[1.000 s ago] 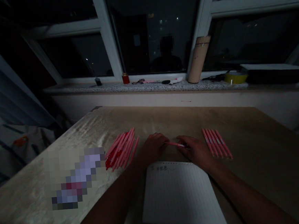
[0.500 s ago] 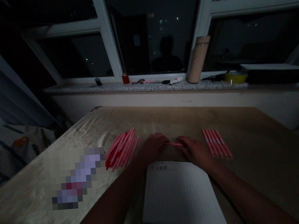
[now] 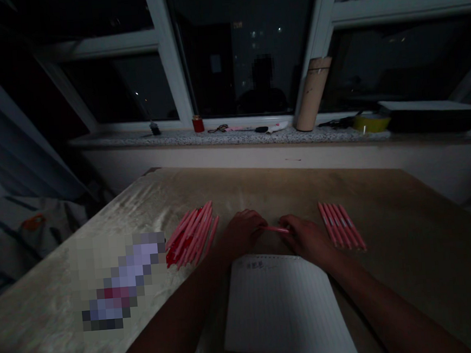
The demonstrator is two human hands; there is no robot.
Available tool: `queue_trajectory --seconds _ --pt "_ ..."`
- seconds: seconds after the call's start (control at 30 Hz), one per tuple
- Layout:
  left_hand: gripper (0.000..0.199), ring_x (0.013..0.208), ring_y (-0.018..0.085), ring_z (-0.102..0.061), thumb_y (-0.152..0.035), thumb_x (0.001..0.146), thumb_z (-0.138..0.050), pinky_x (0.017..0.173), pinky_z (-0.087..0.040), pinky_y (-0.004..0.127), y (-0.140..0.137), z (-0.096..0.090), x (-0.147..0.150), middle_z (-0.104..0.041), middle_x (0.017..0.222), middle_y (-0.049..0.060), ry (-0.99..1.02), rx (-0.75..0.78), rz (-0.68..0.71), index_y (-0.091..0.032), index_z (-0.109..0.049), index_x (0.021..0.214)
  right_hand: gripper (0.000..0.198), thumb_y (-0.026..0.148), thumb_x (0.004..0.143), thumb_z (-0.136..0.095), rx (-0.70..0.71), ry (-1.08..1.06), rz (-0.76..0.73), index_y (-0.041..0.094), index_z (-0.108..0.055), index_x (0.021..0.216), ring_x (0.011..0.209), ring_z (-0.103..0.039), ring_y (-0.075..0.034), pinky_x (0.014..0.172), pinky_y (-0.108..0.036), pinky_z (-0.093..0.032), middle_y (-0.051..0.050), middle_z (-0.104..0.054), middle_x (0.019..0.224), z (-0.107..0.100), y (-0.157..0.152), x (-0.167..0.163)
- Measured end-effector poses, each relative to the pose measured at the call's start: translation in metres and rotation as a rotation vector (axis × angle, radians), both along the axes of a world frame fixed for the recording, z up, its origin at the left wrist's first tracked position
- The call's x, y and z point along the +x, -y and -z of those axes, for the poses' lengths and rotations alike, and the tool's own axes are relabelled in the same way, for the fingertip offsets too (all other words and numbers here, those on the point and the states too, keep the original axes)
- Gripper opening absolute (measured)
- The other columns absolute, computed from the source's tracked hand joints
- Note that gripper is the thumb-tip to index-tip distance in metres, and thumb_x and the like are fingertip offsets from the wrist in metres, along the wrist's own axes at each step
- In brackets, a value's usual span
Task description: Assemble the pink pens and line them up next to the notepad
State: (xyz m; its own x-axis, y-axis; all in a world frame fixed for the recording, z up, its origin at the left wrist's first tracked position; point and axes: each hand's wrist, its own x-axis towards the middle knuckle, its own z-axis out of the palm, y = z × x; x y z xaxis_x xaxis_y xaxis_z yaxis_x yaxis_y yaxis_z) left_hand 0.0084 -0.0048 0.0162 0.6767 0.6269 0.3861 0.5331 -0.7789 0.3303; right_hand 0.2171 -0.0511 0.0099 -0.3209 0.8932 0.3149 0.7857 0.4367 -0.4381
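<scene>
A slim pink pen (image 3: 275,229) lies level between my two hands, just beyond the top edge of a lined paper pad (image 3: 286,308). Its left end is pinched in the fingers of my left hand (image 3: 245,226). At the other end, my right hand (image 3: 305,233) has its fingers closed round the pen. Left of my left hand is a loose pile of similar pink pens (image 3: 197,236), partly over something red. To the right of my right hand, several pink pens (image 3: 339,225) lie side by side in a neat row. Handwriting shows at the pad's top.
A blurred-out purplish object (image 3: 133,274) lies on the left of the table (image 3: 252,183). Beyond the table, the windowsill (image 3: 175,137) carries a red jar (image 3: 197,124), a tall cardboard tube (image 3: 314,94) and a roll of yellow tape (image 3: 372,122).
The pen between my hands has tilted slightly, its right end a little lower. My right fingers have shifted a little; the pile, the row and the pad look unmoved.
</scene>
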Motion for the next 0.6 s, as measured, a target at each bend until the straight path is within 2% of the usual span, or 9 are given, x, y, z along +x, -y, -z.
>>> queue_trajectory --seconds 0.13,0.43,0.6 --pt "0.018 0.087 0.017 -0.052 -0.027 0.087 -0.046 0.079 -0.038 0.031 0.0009 -0.0002 0.0001 -0.059 0.089 0.005 -0.004 0.004 -0.003 -0.015 -0.059 0.088 0.012 0.025 0.085 -0.047 0.037 0.029 -0.02 0.019 -0.058 0.087 0.072 -0.057 -0.016 0.063 -0.025 -0.04 -0.004 -0.062 0.081 -0.0022 0.0004 -0.0004" --pt "0.017 0.086 0.018 -0.052 -0.026 0.087 -0.046 0.078 -0.038 0.032 -0.0013 0.0007 0.0004 -0.059 0.088 0.006 -0.024 -0.001 -0.021 -0.015 -0.059 0.087 0.024 0.031 0.09 -0.04 0.043 0.061 -0.074 0.021 -0.062 0.094 0.078 -0.058 -0.015 0.067 -0.026 -0.041 -0.005 -0.061 0.085 -0.01 0.0046 -0.001" --pt "0.014 0.086 0.018 -0.052 -0.025 0.085 -0.048 0.078 -0.038 0.031 -0.0006 0.0017 0.0008 -0.059 0.088 0.006 -0.017 0.009 -0.01 -0.015 -0.059 0.087 0.013 0.028 0.084 -0.05 0.051 0.077 0.001 0.021 -0.058 0.092 0.074 -0.058 -0.015 0.063 -0.025 -0.04 -0.003 -0.061 0.085 -0.0056 0.0029 -0.0014"
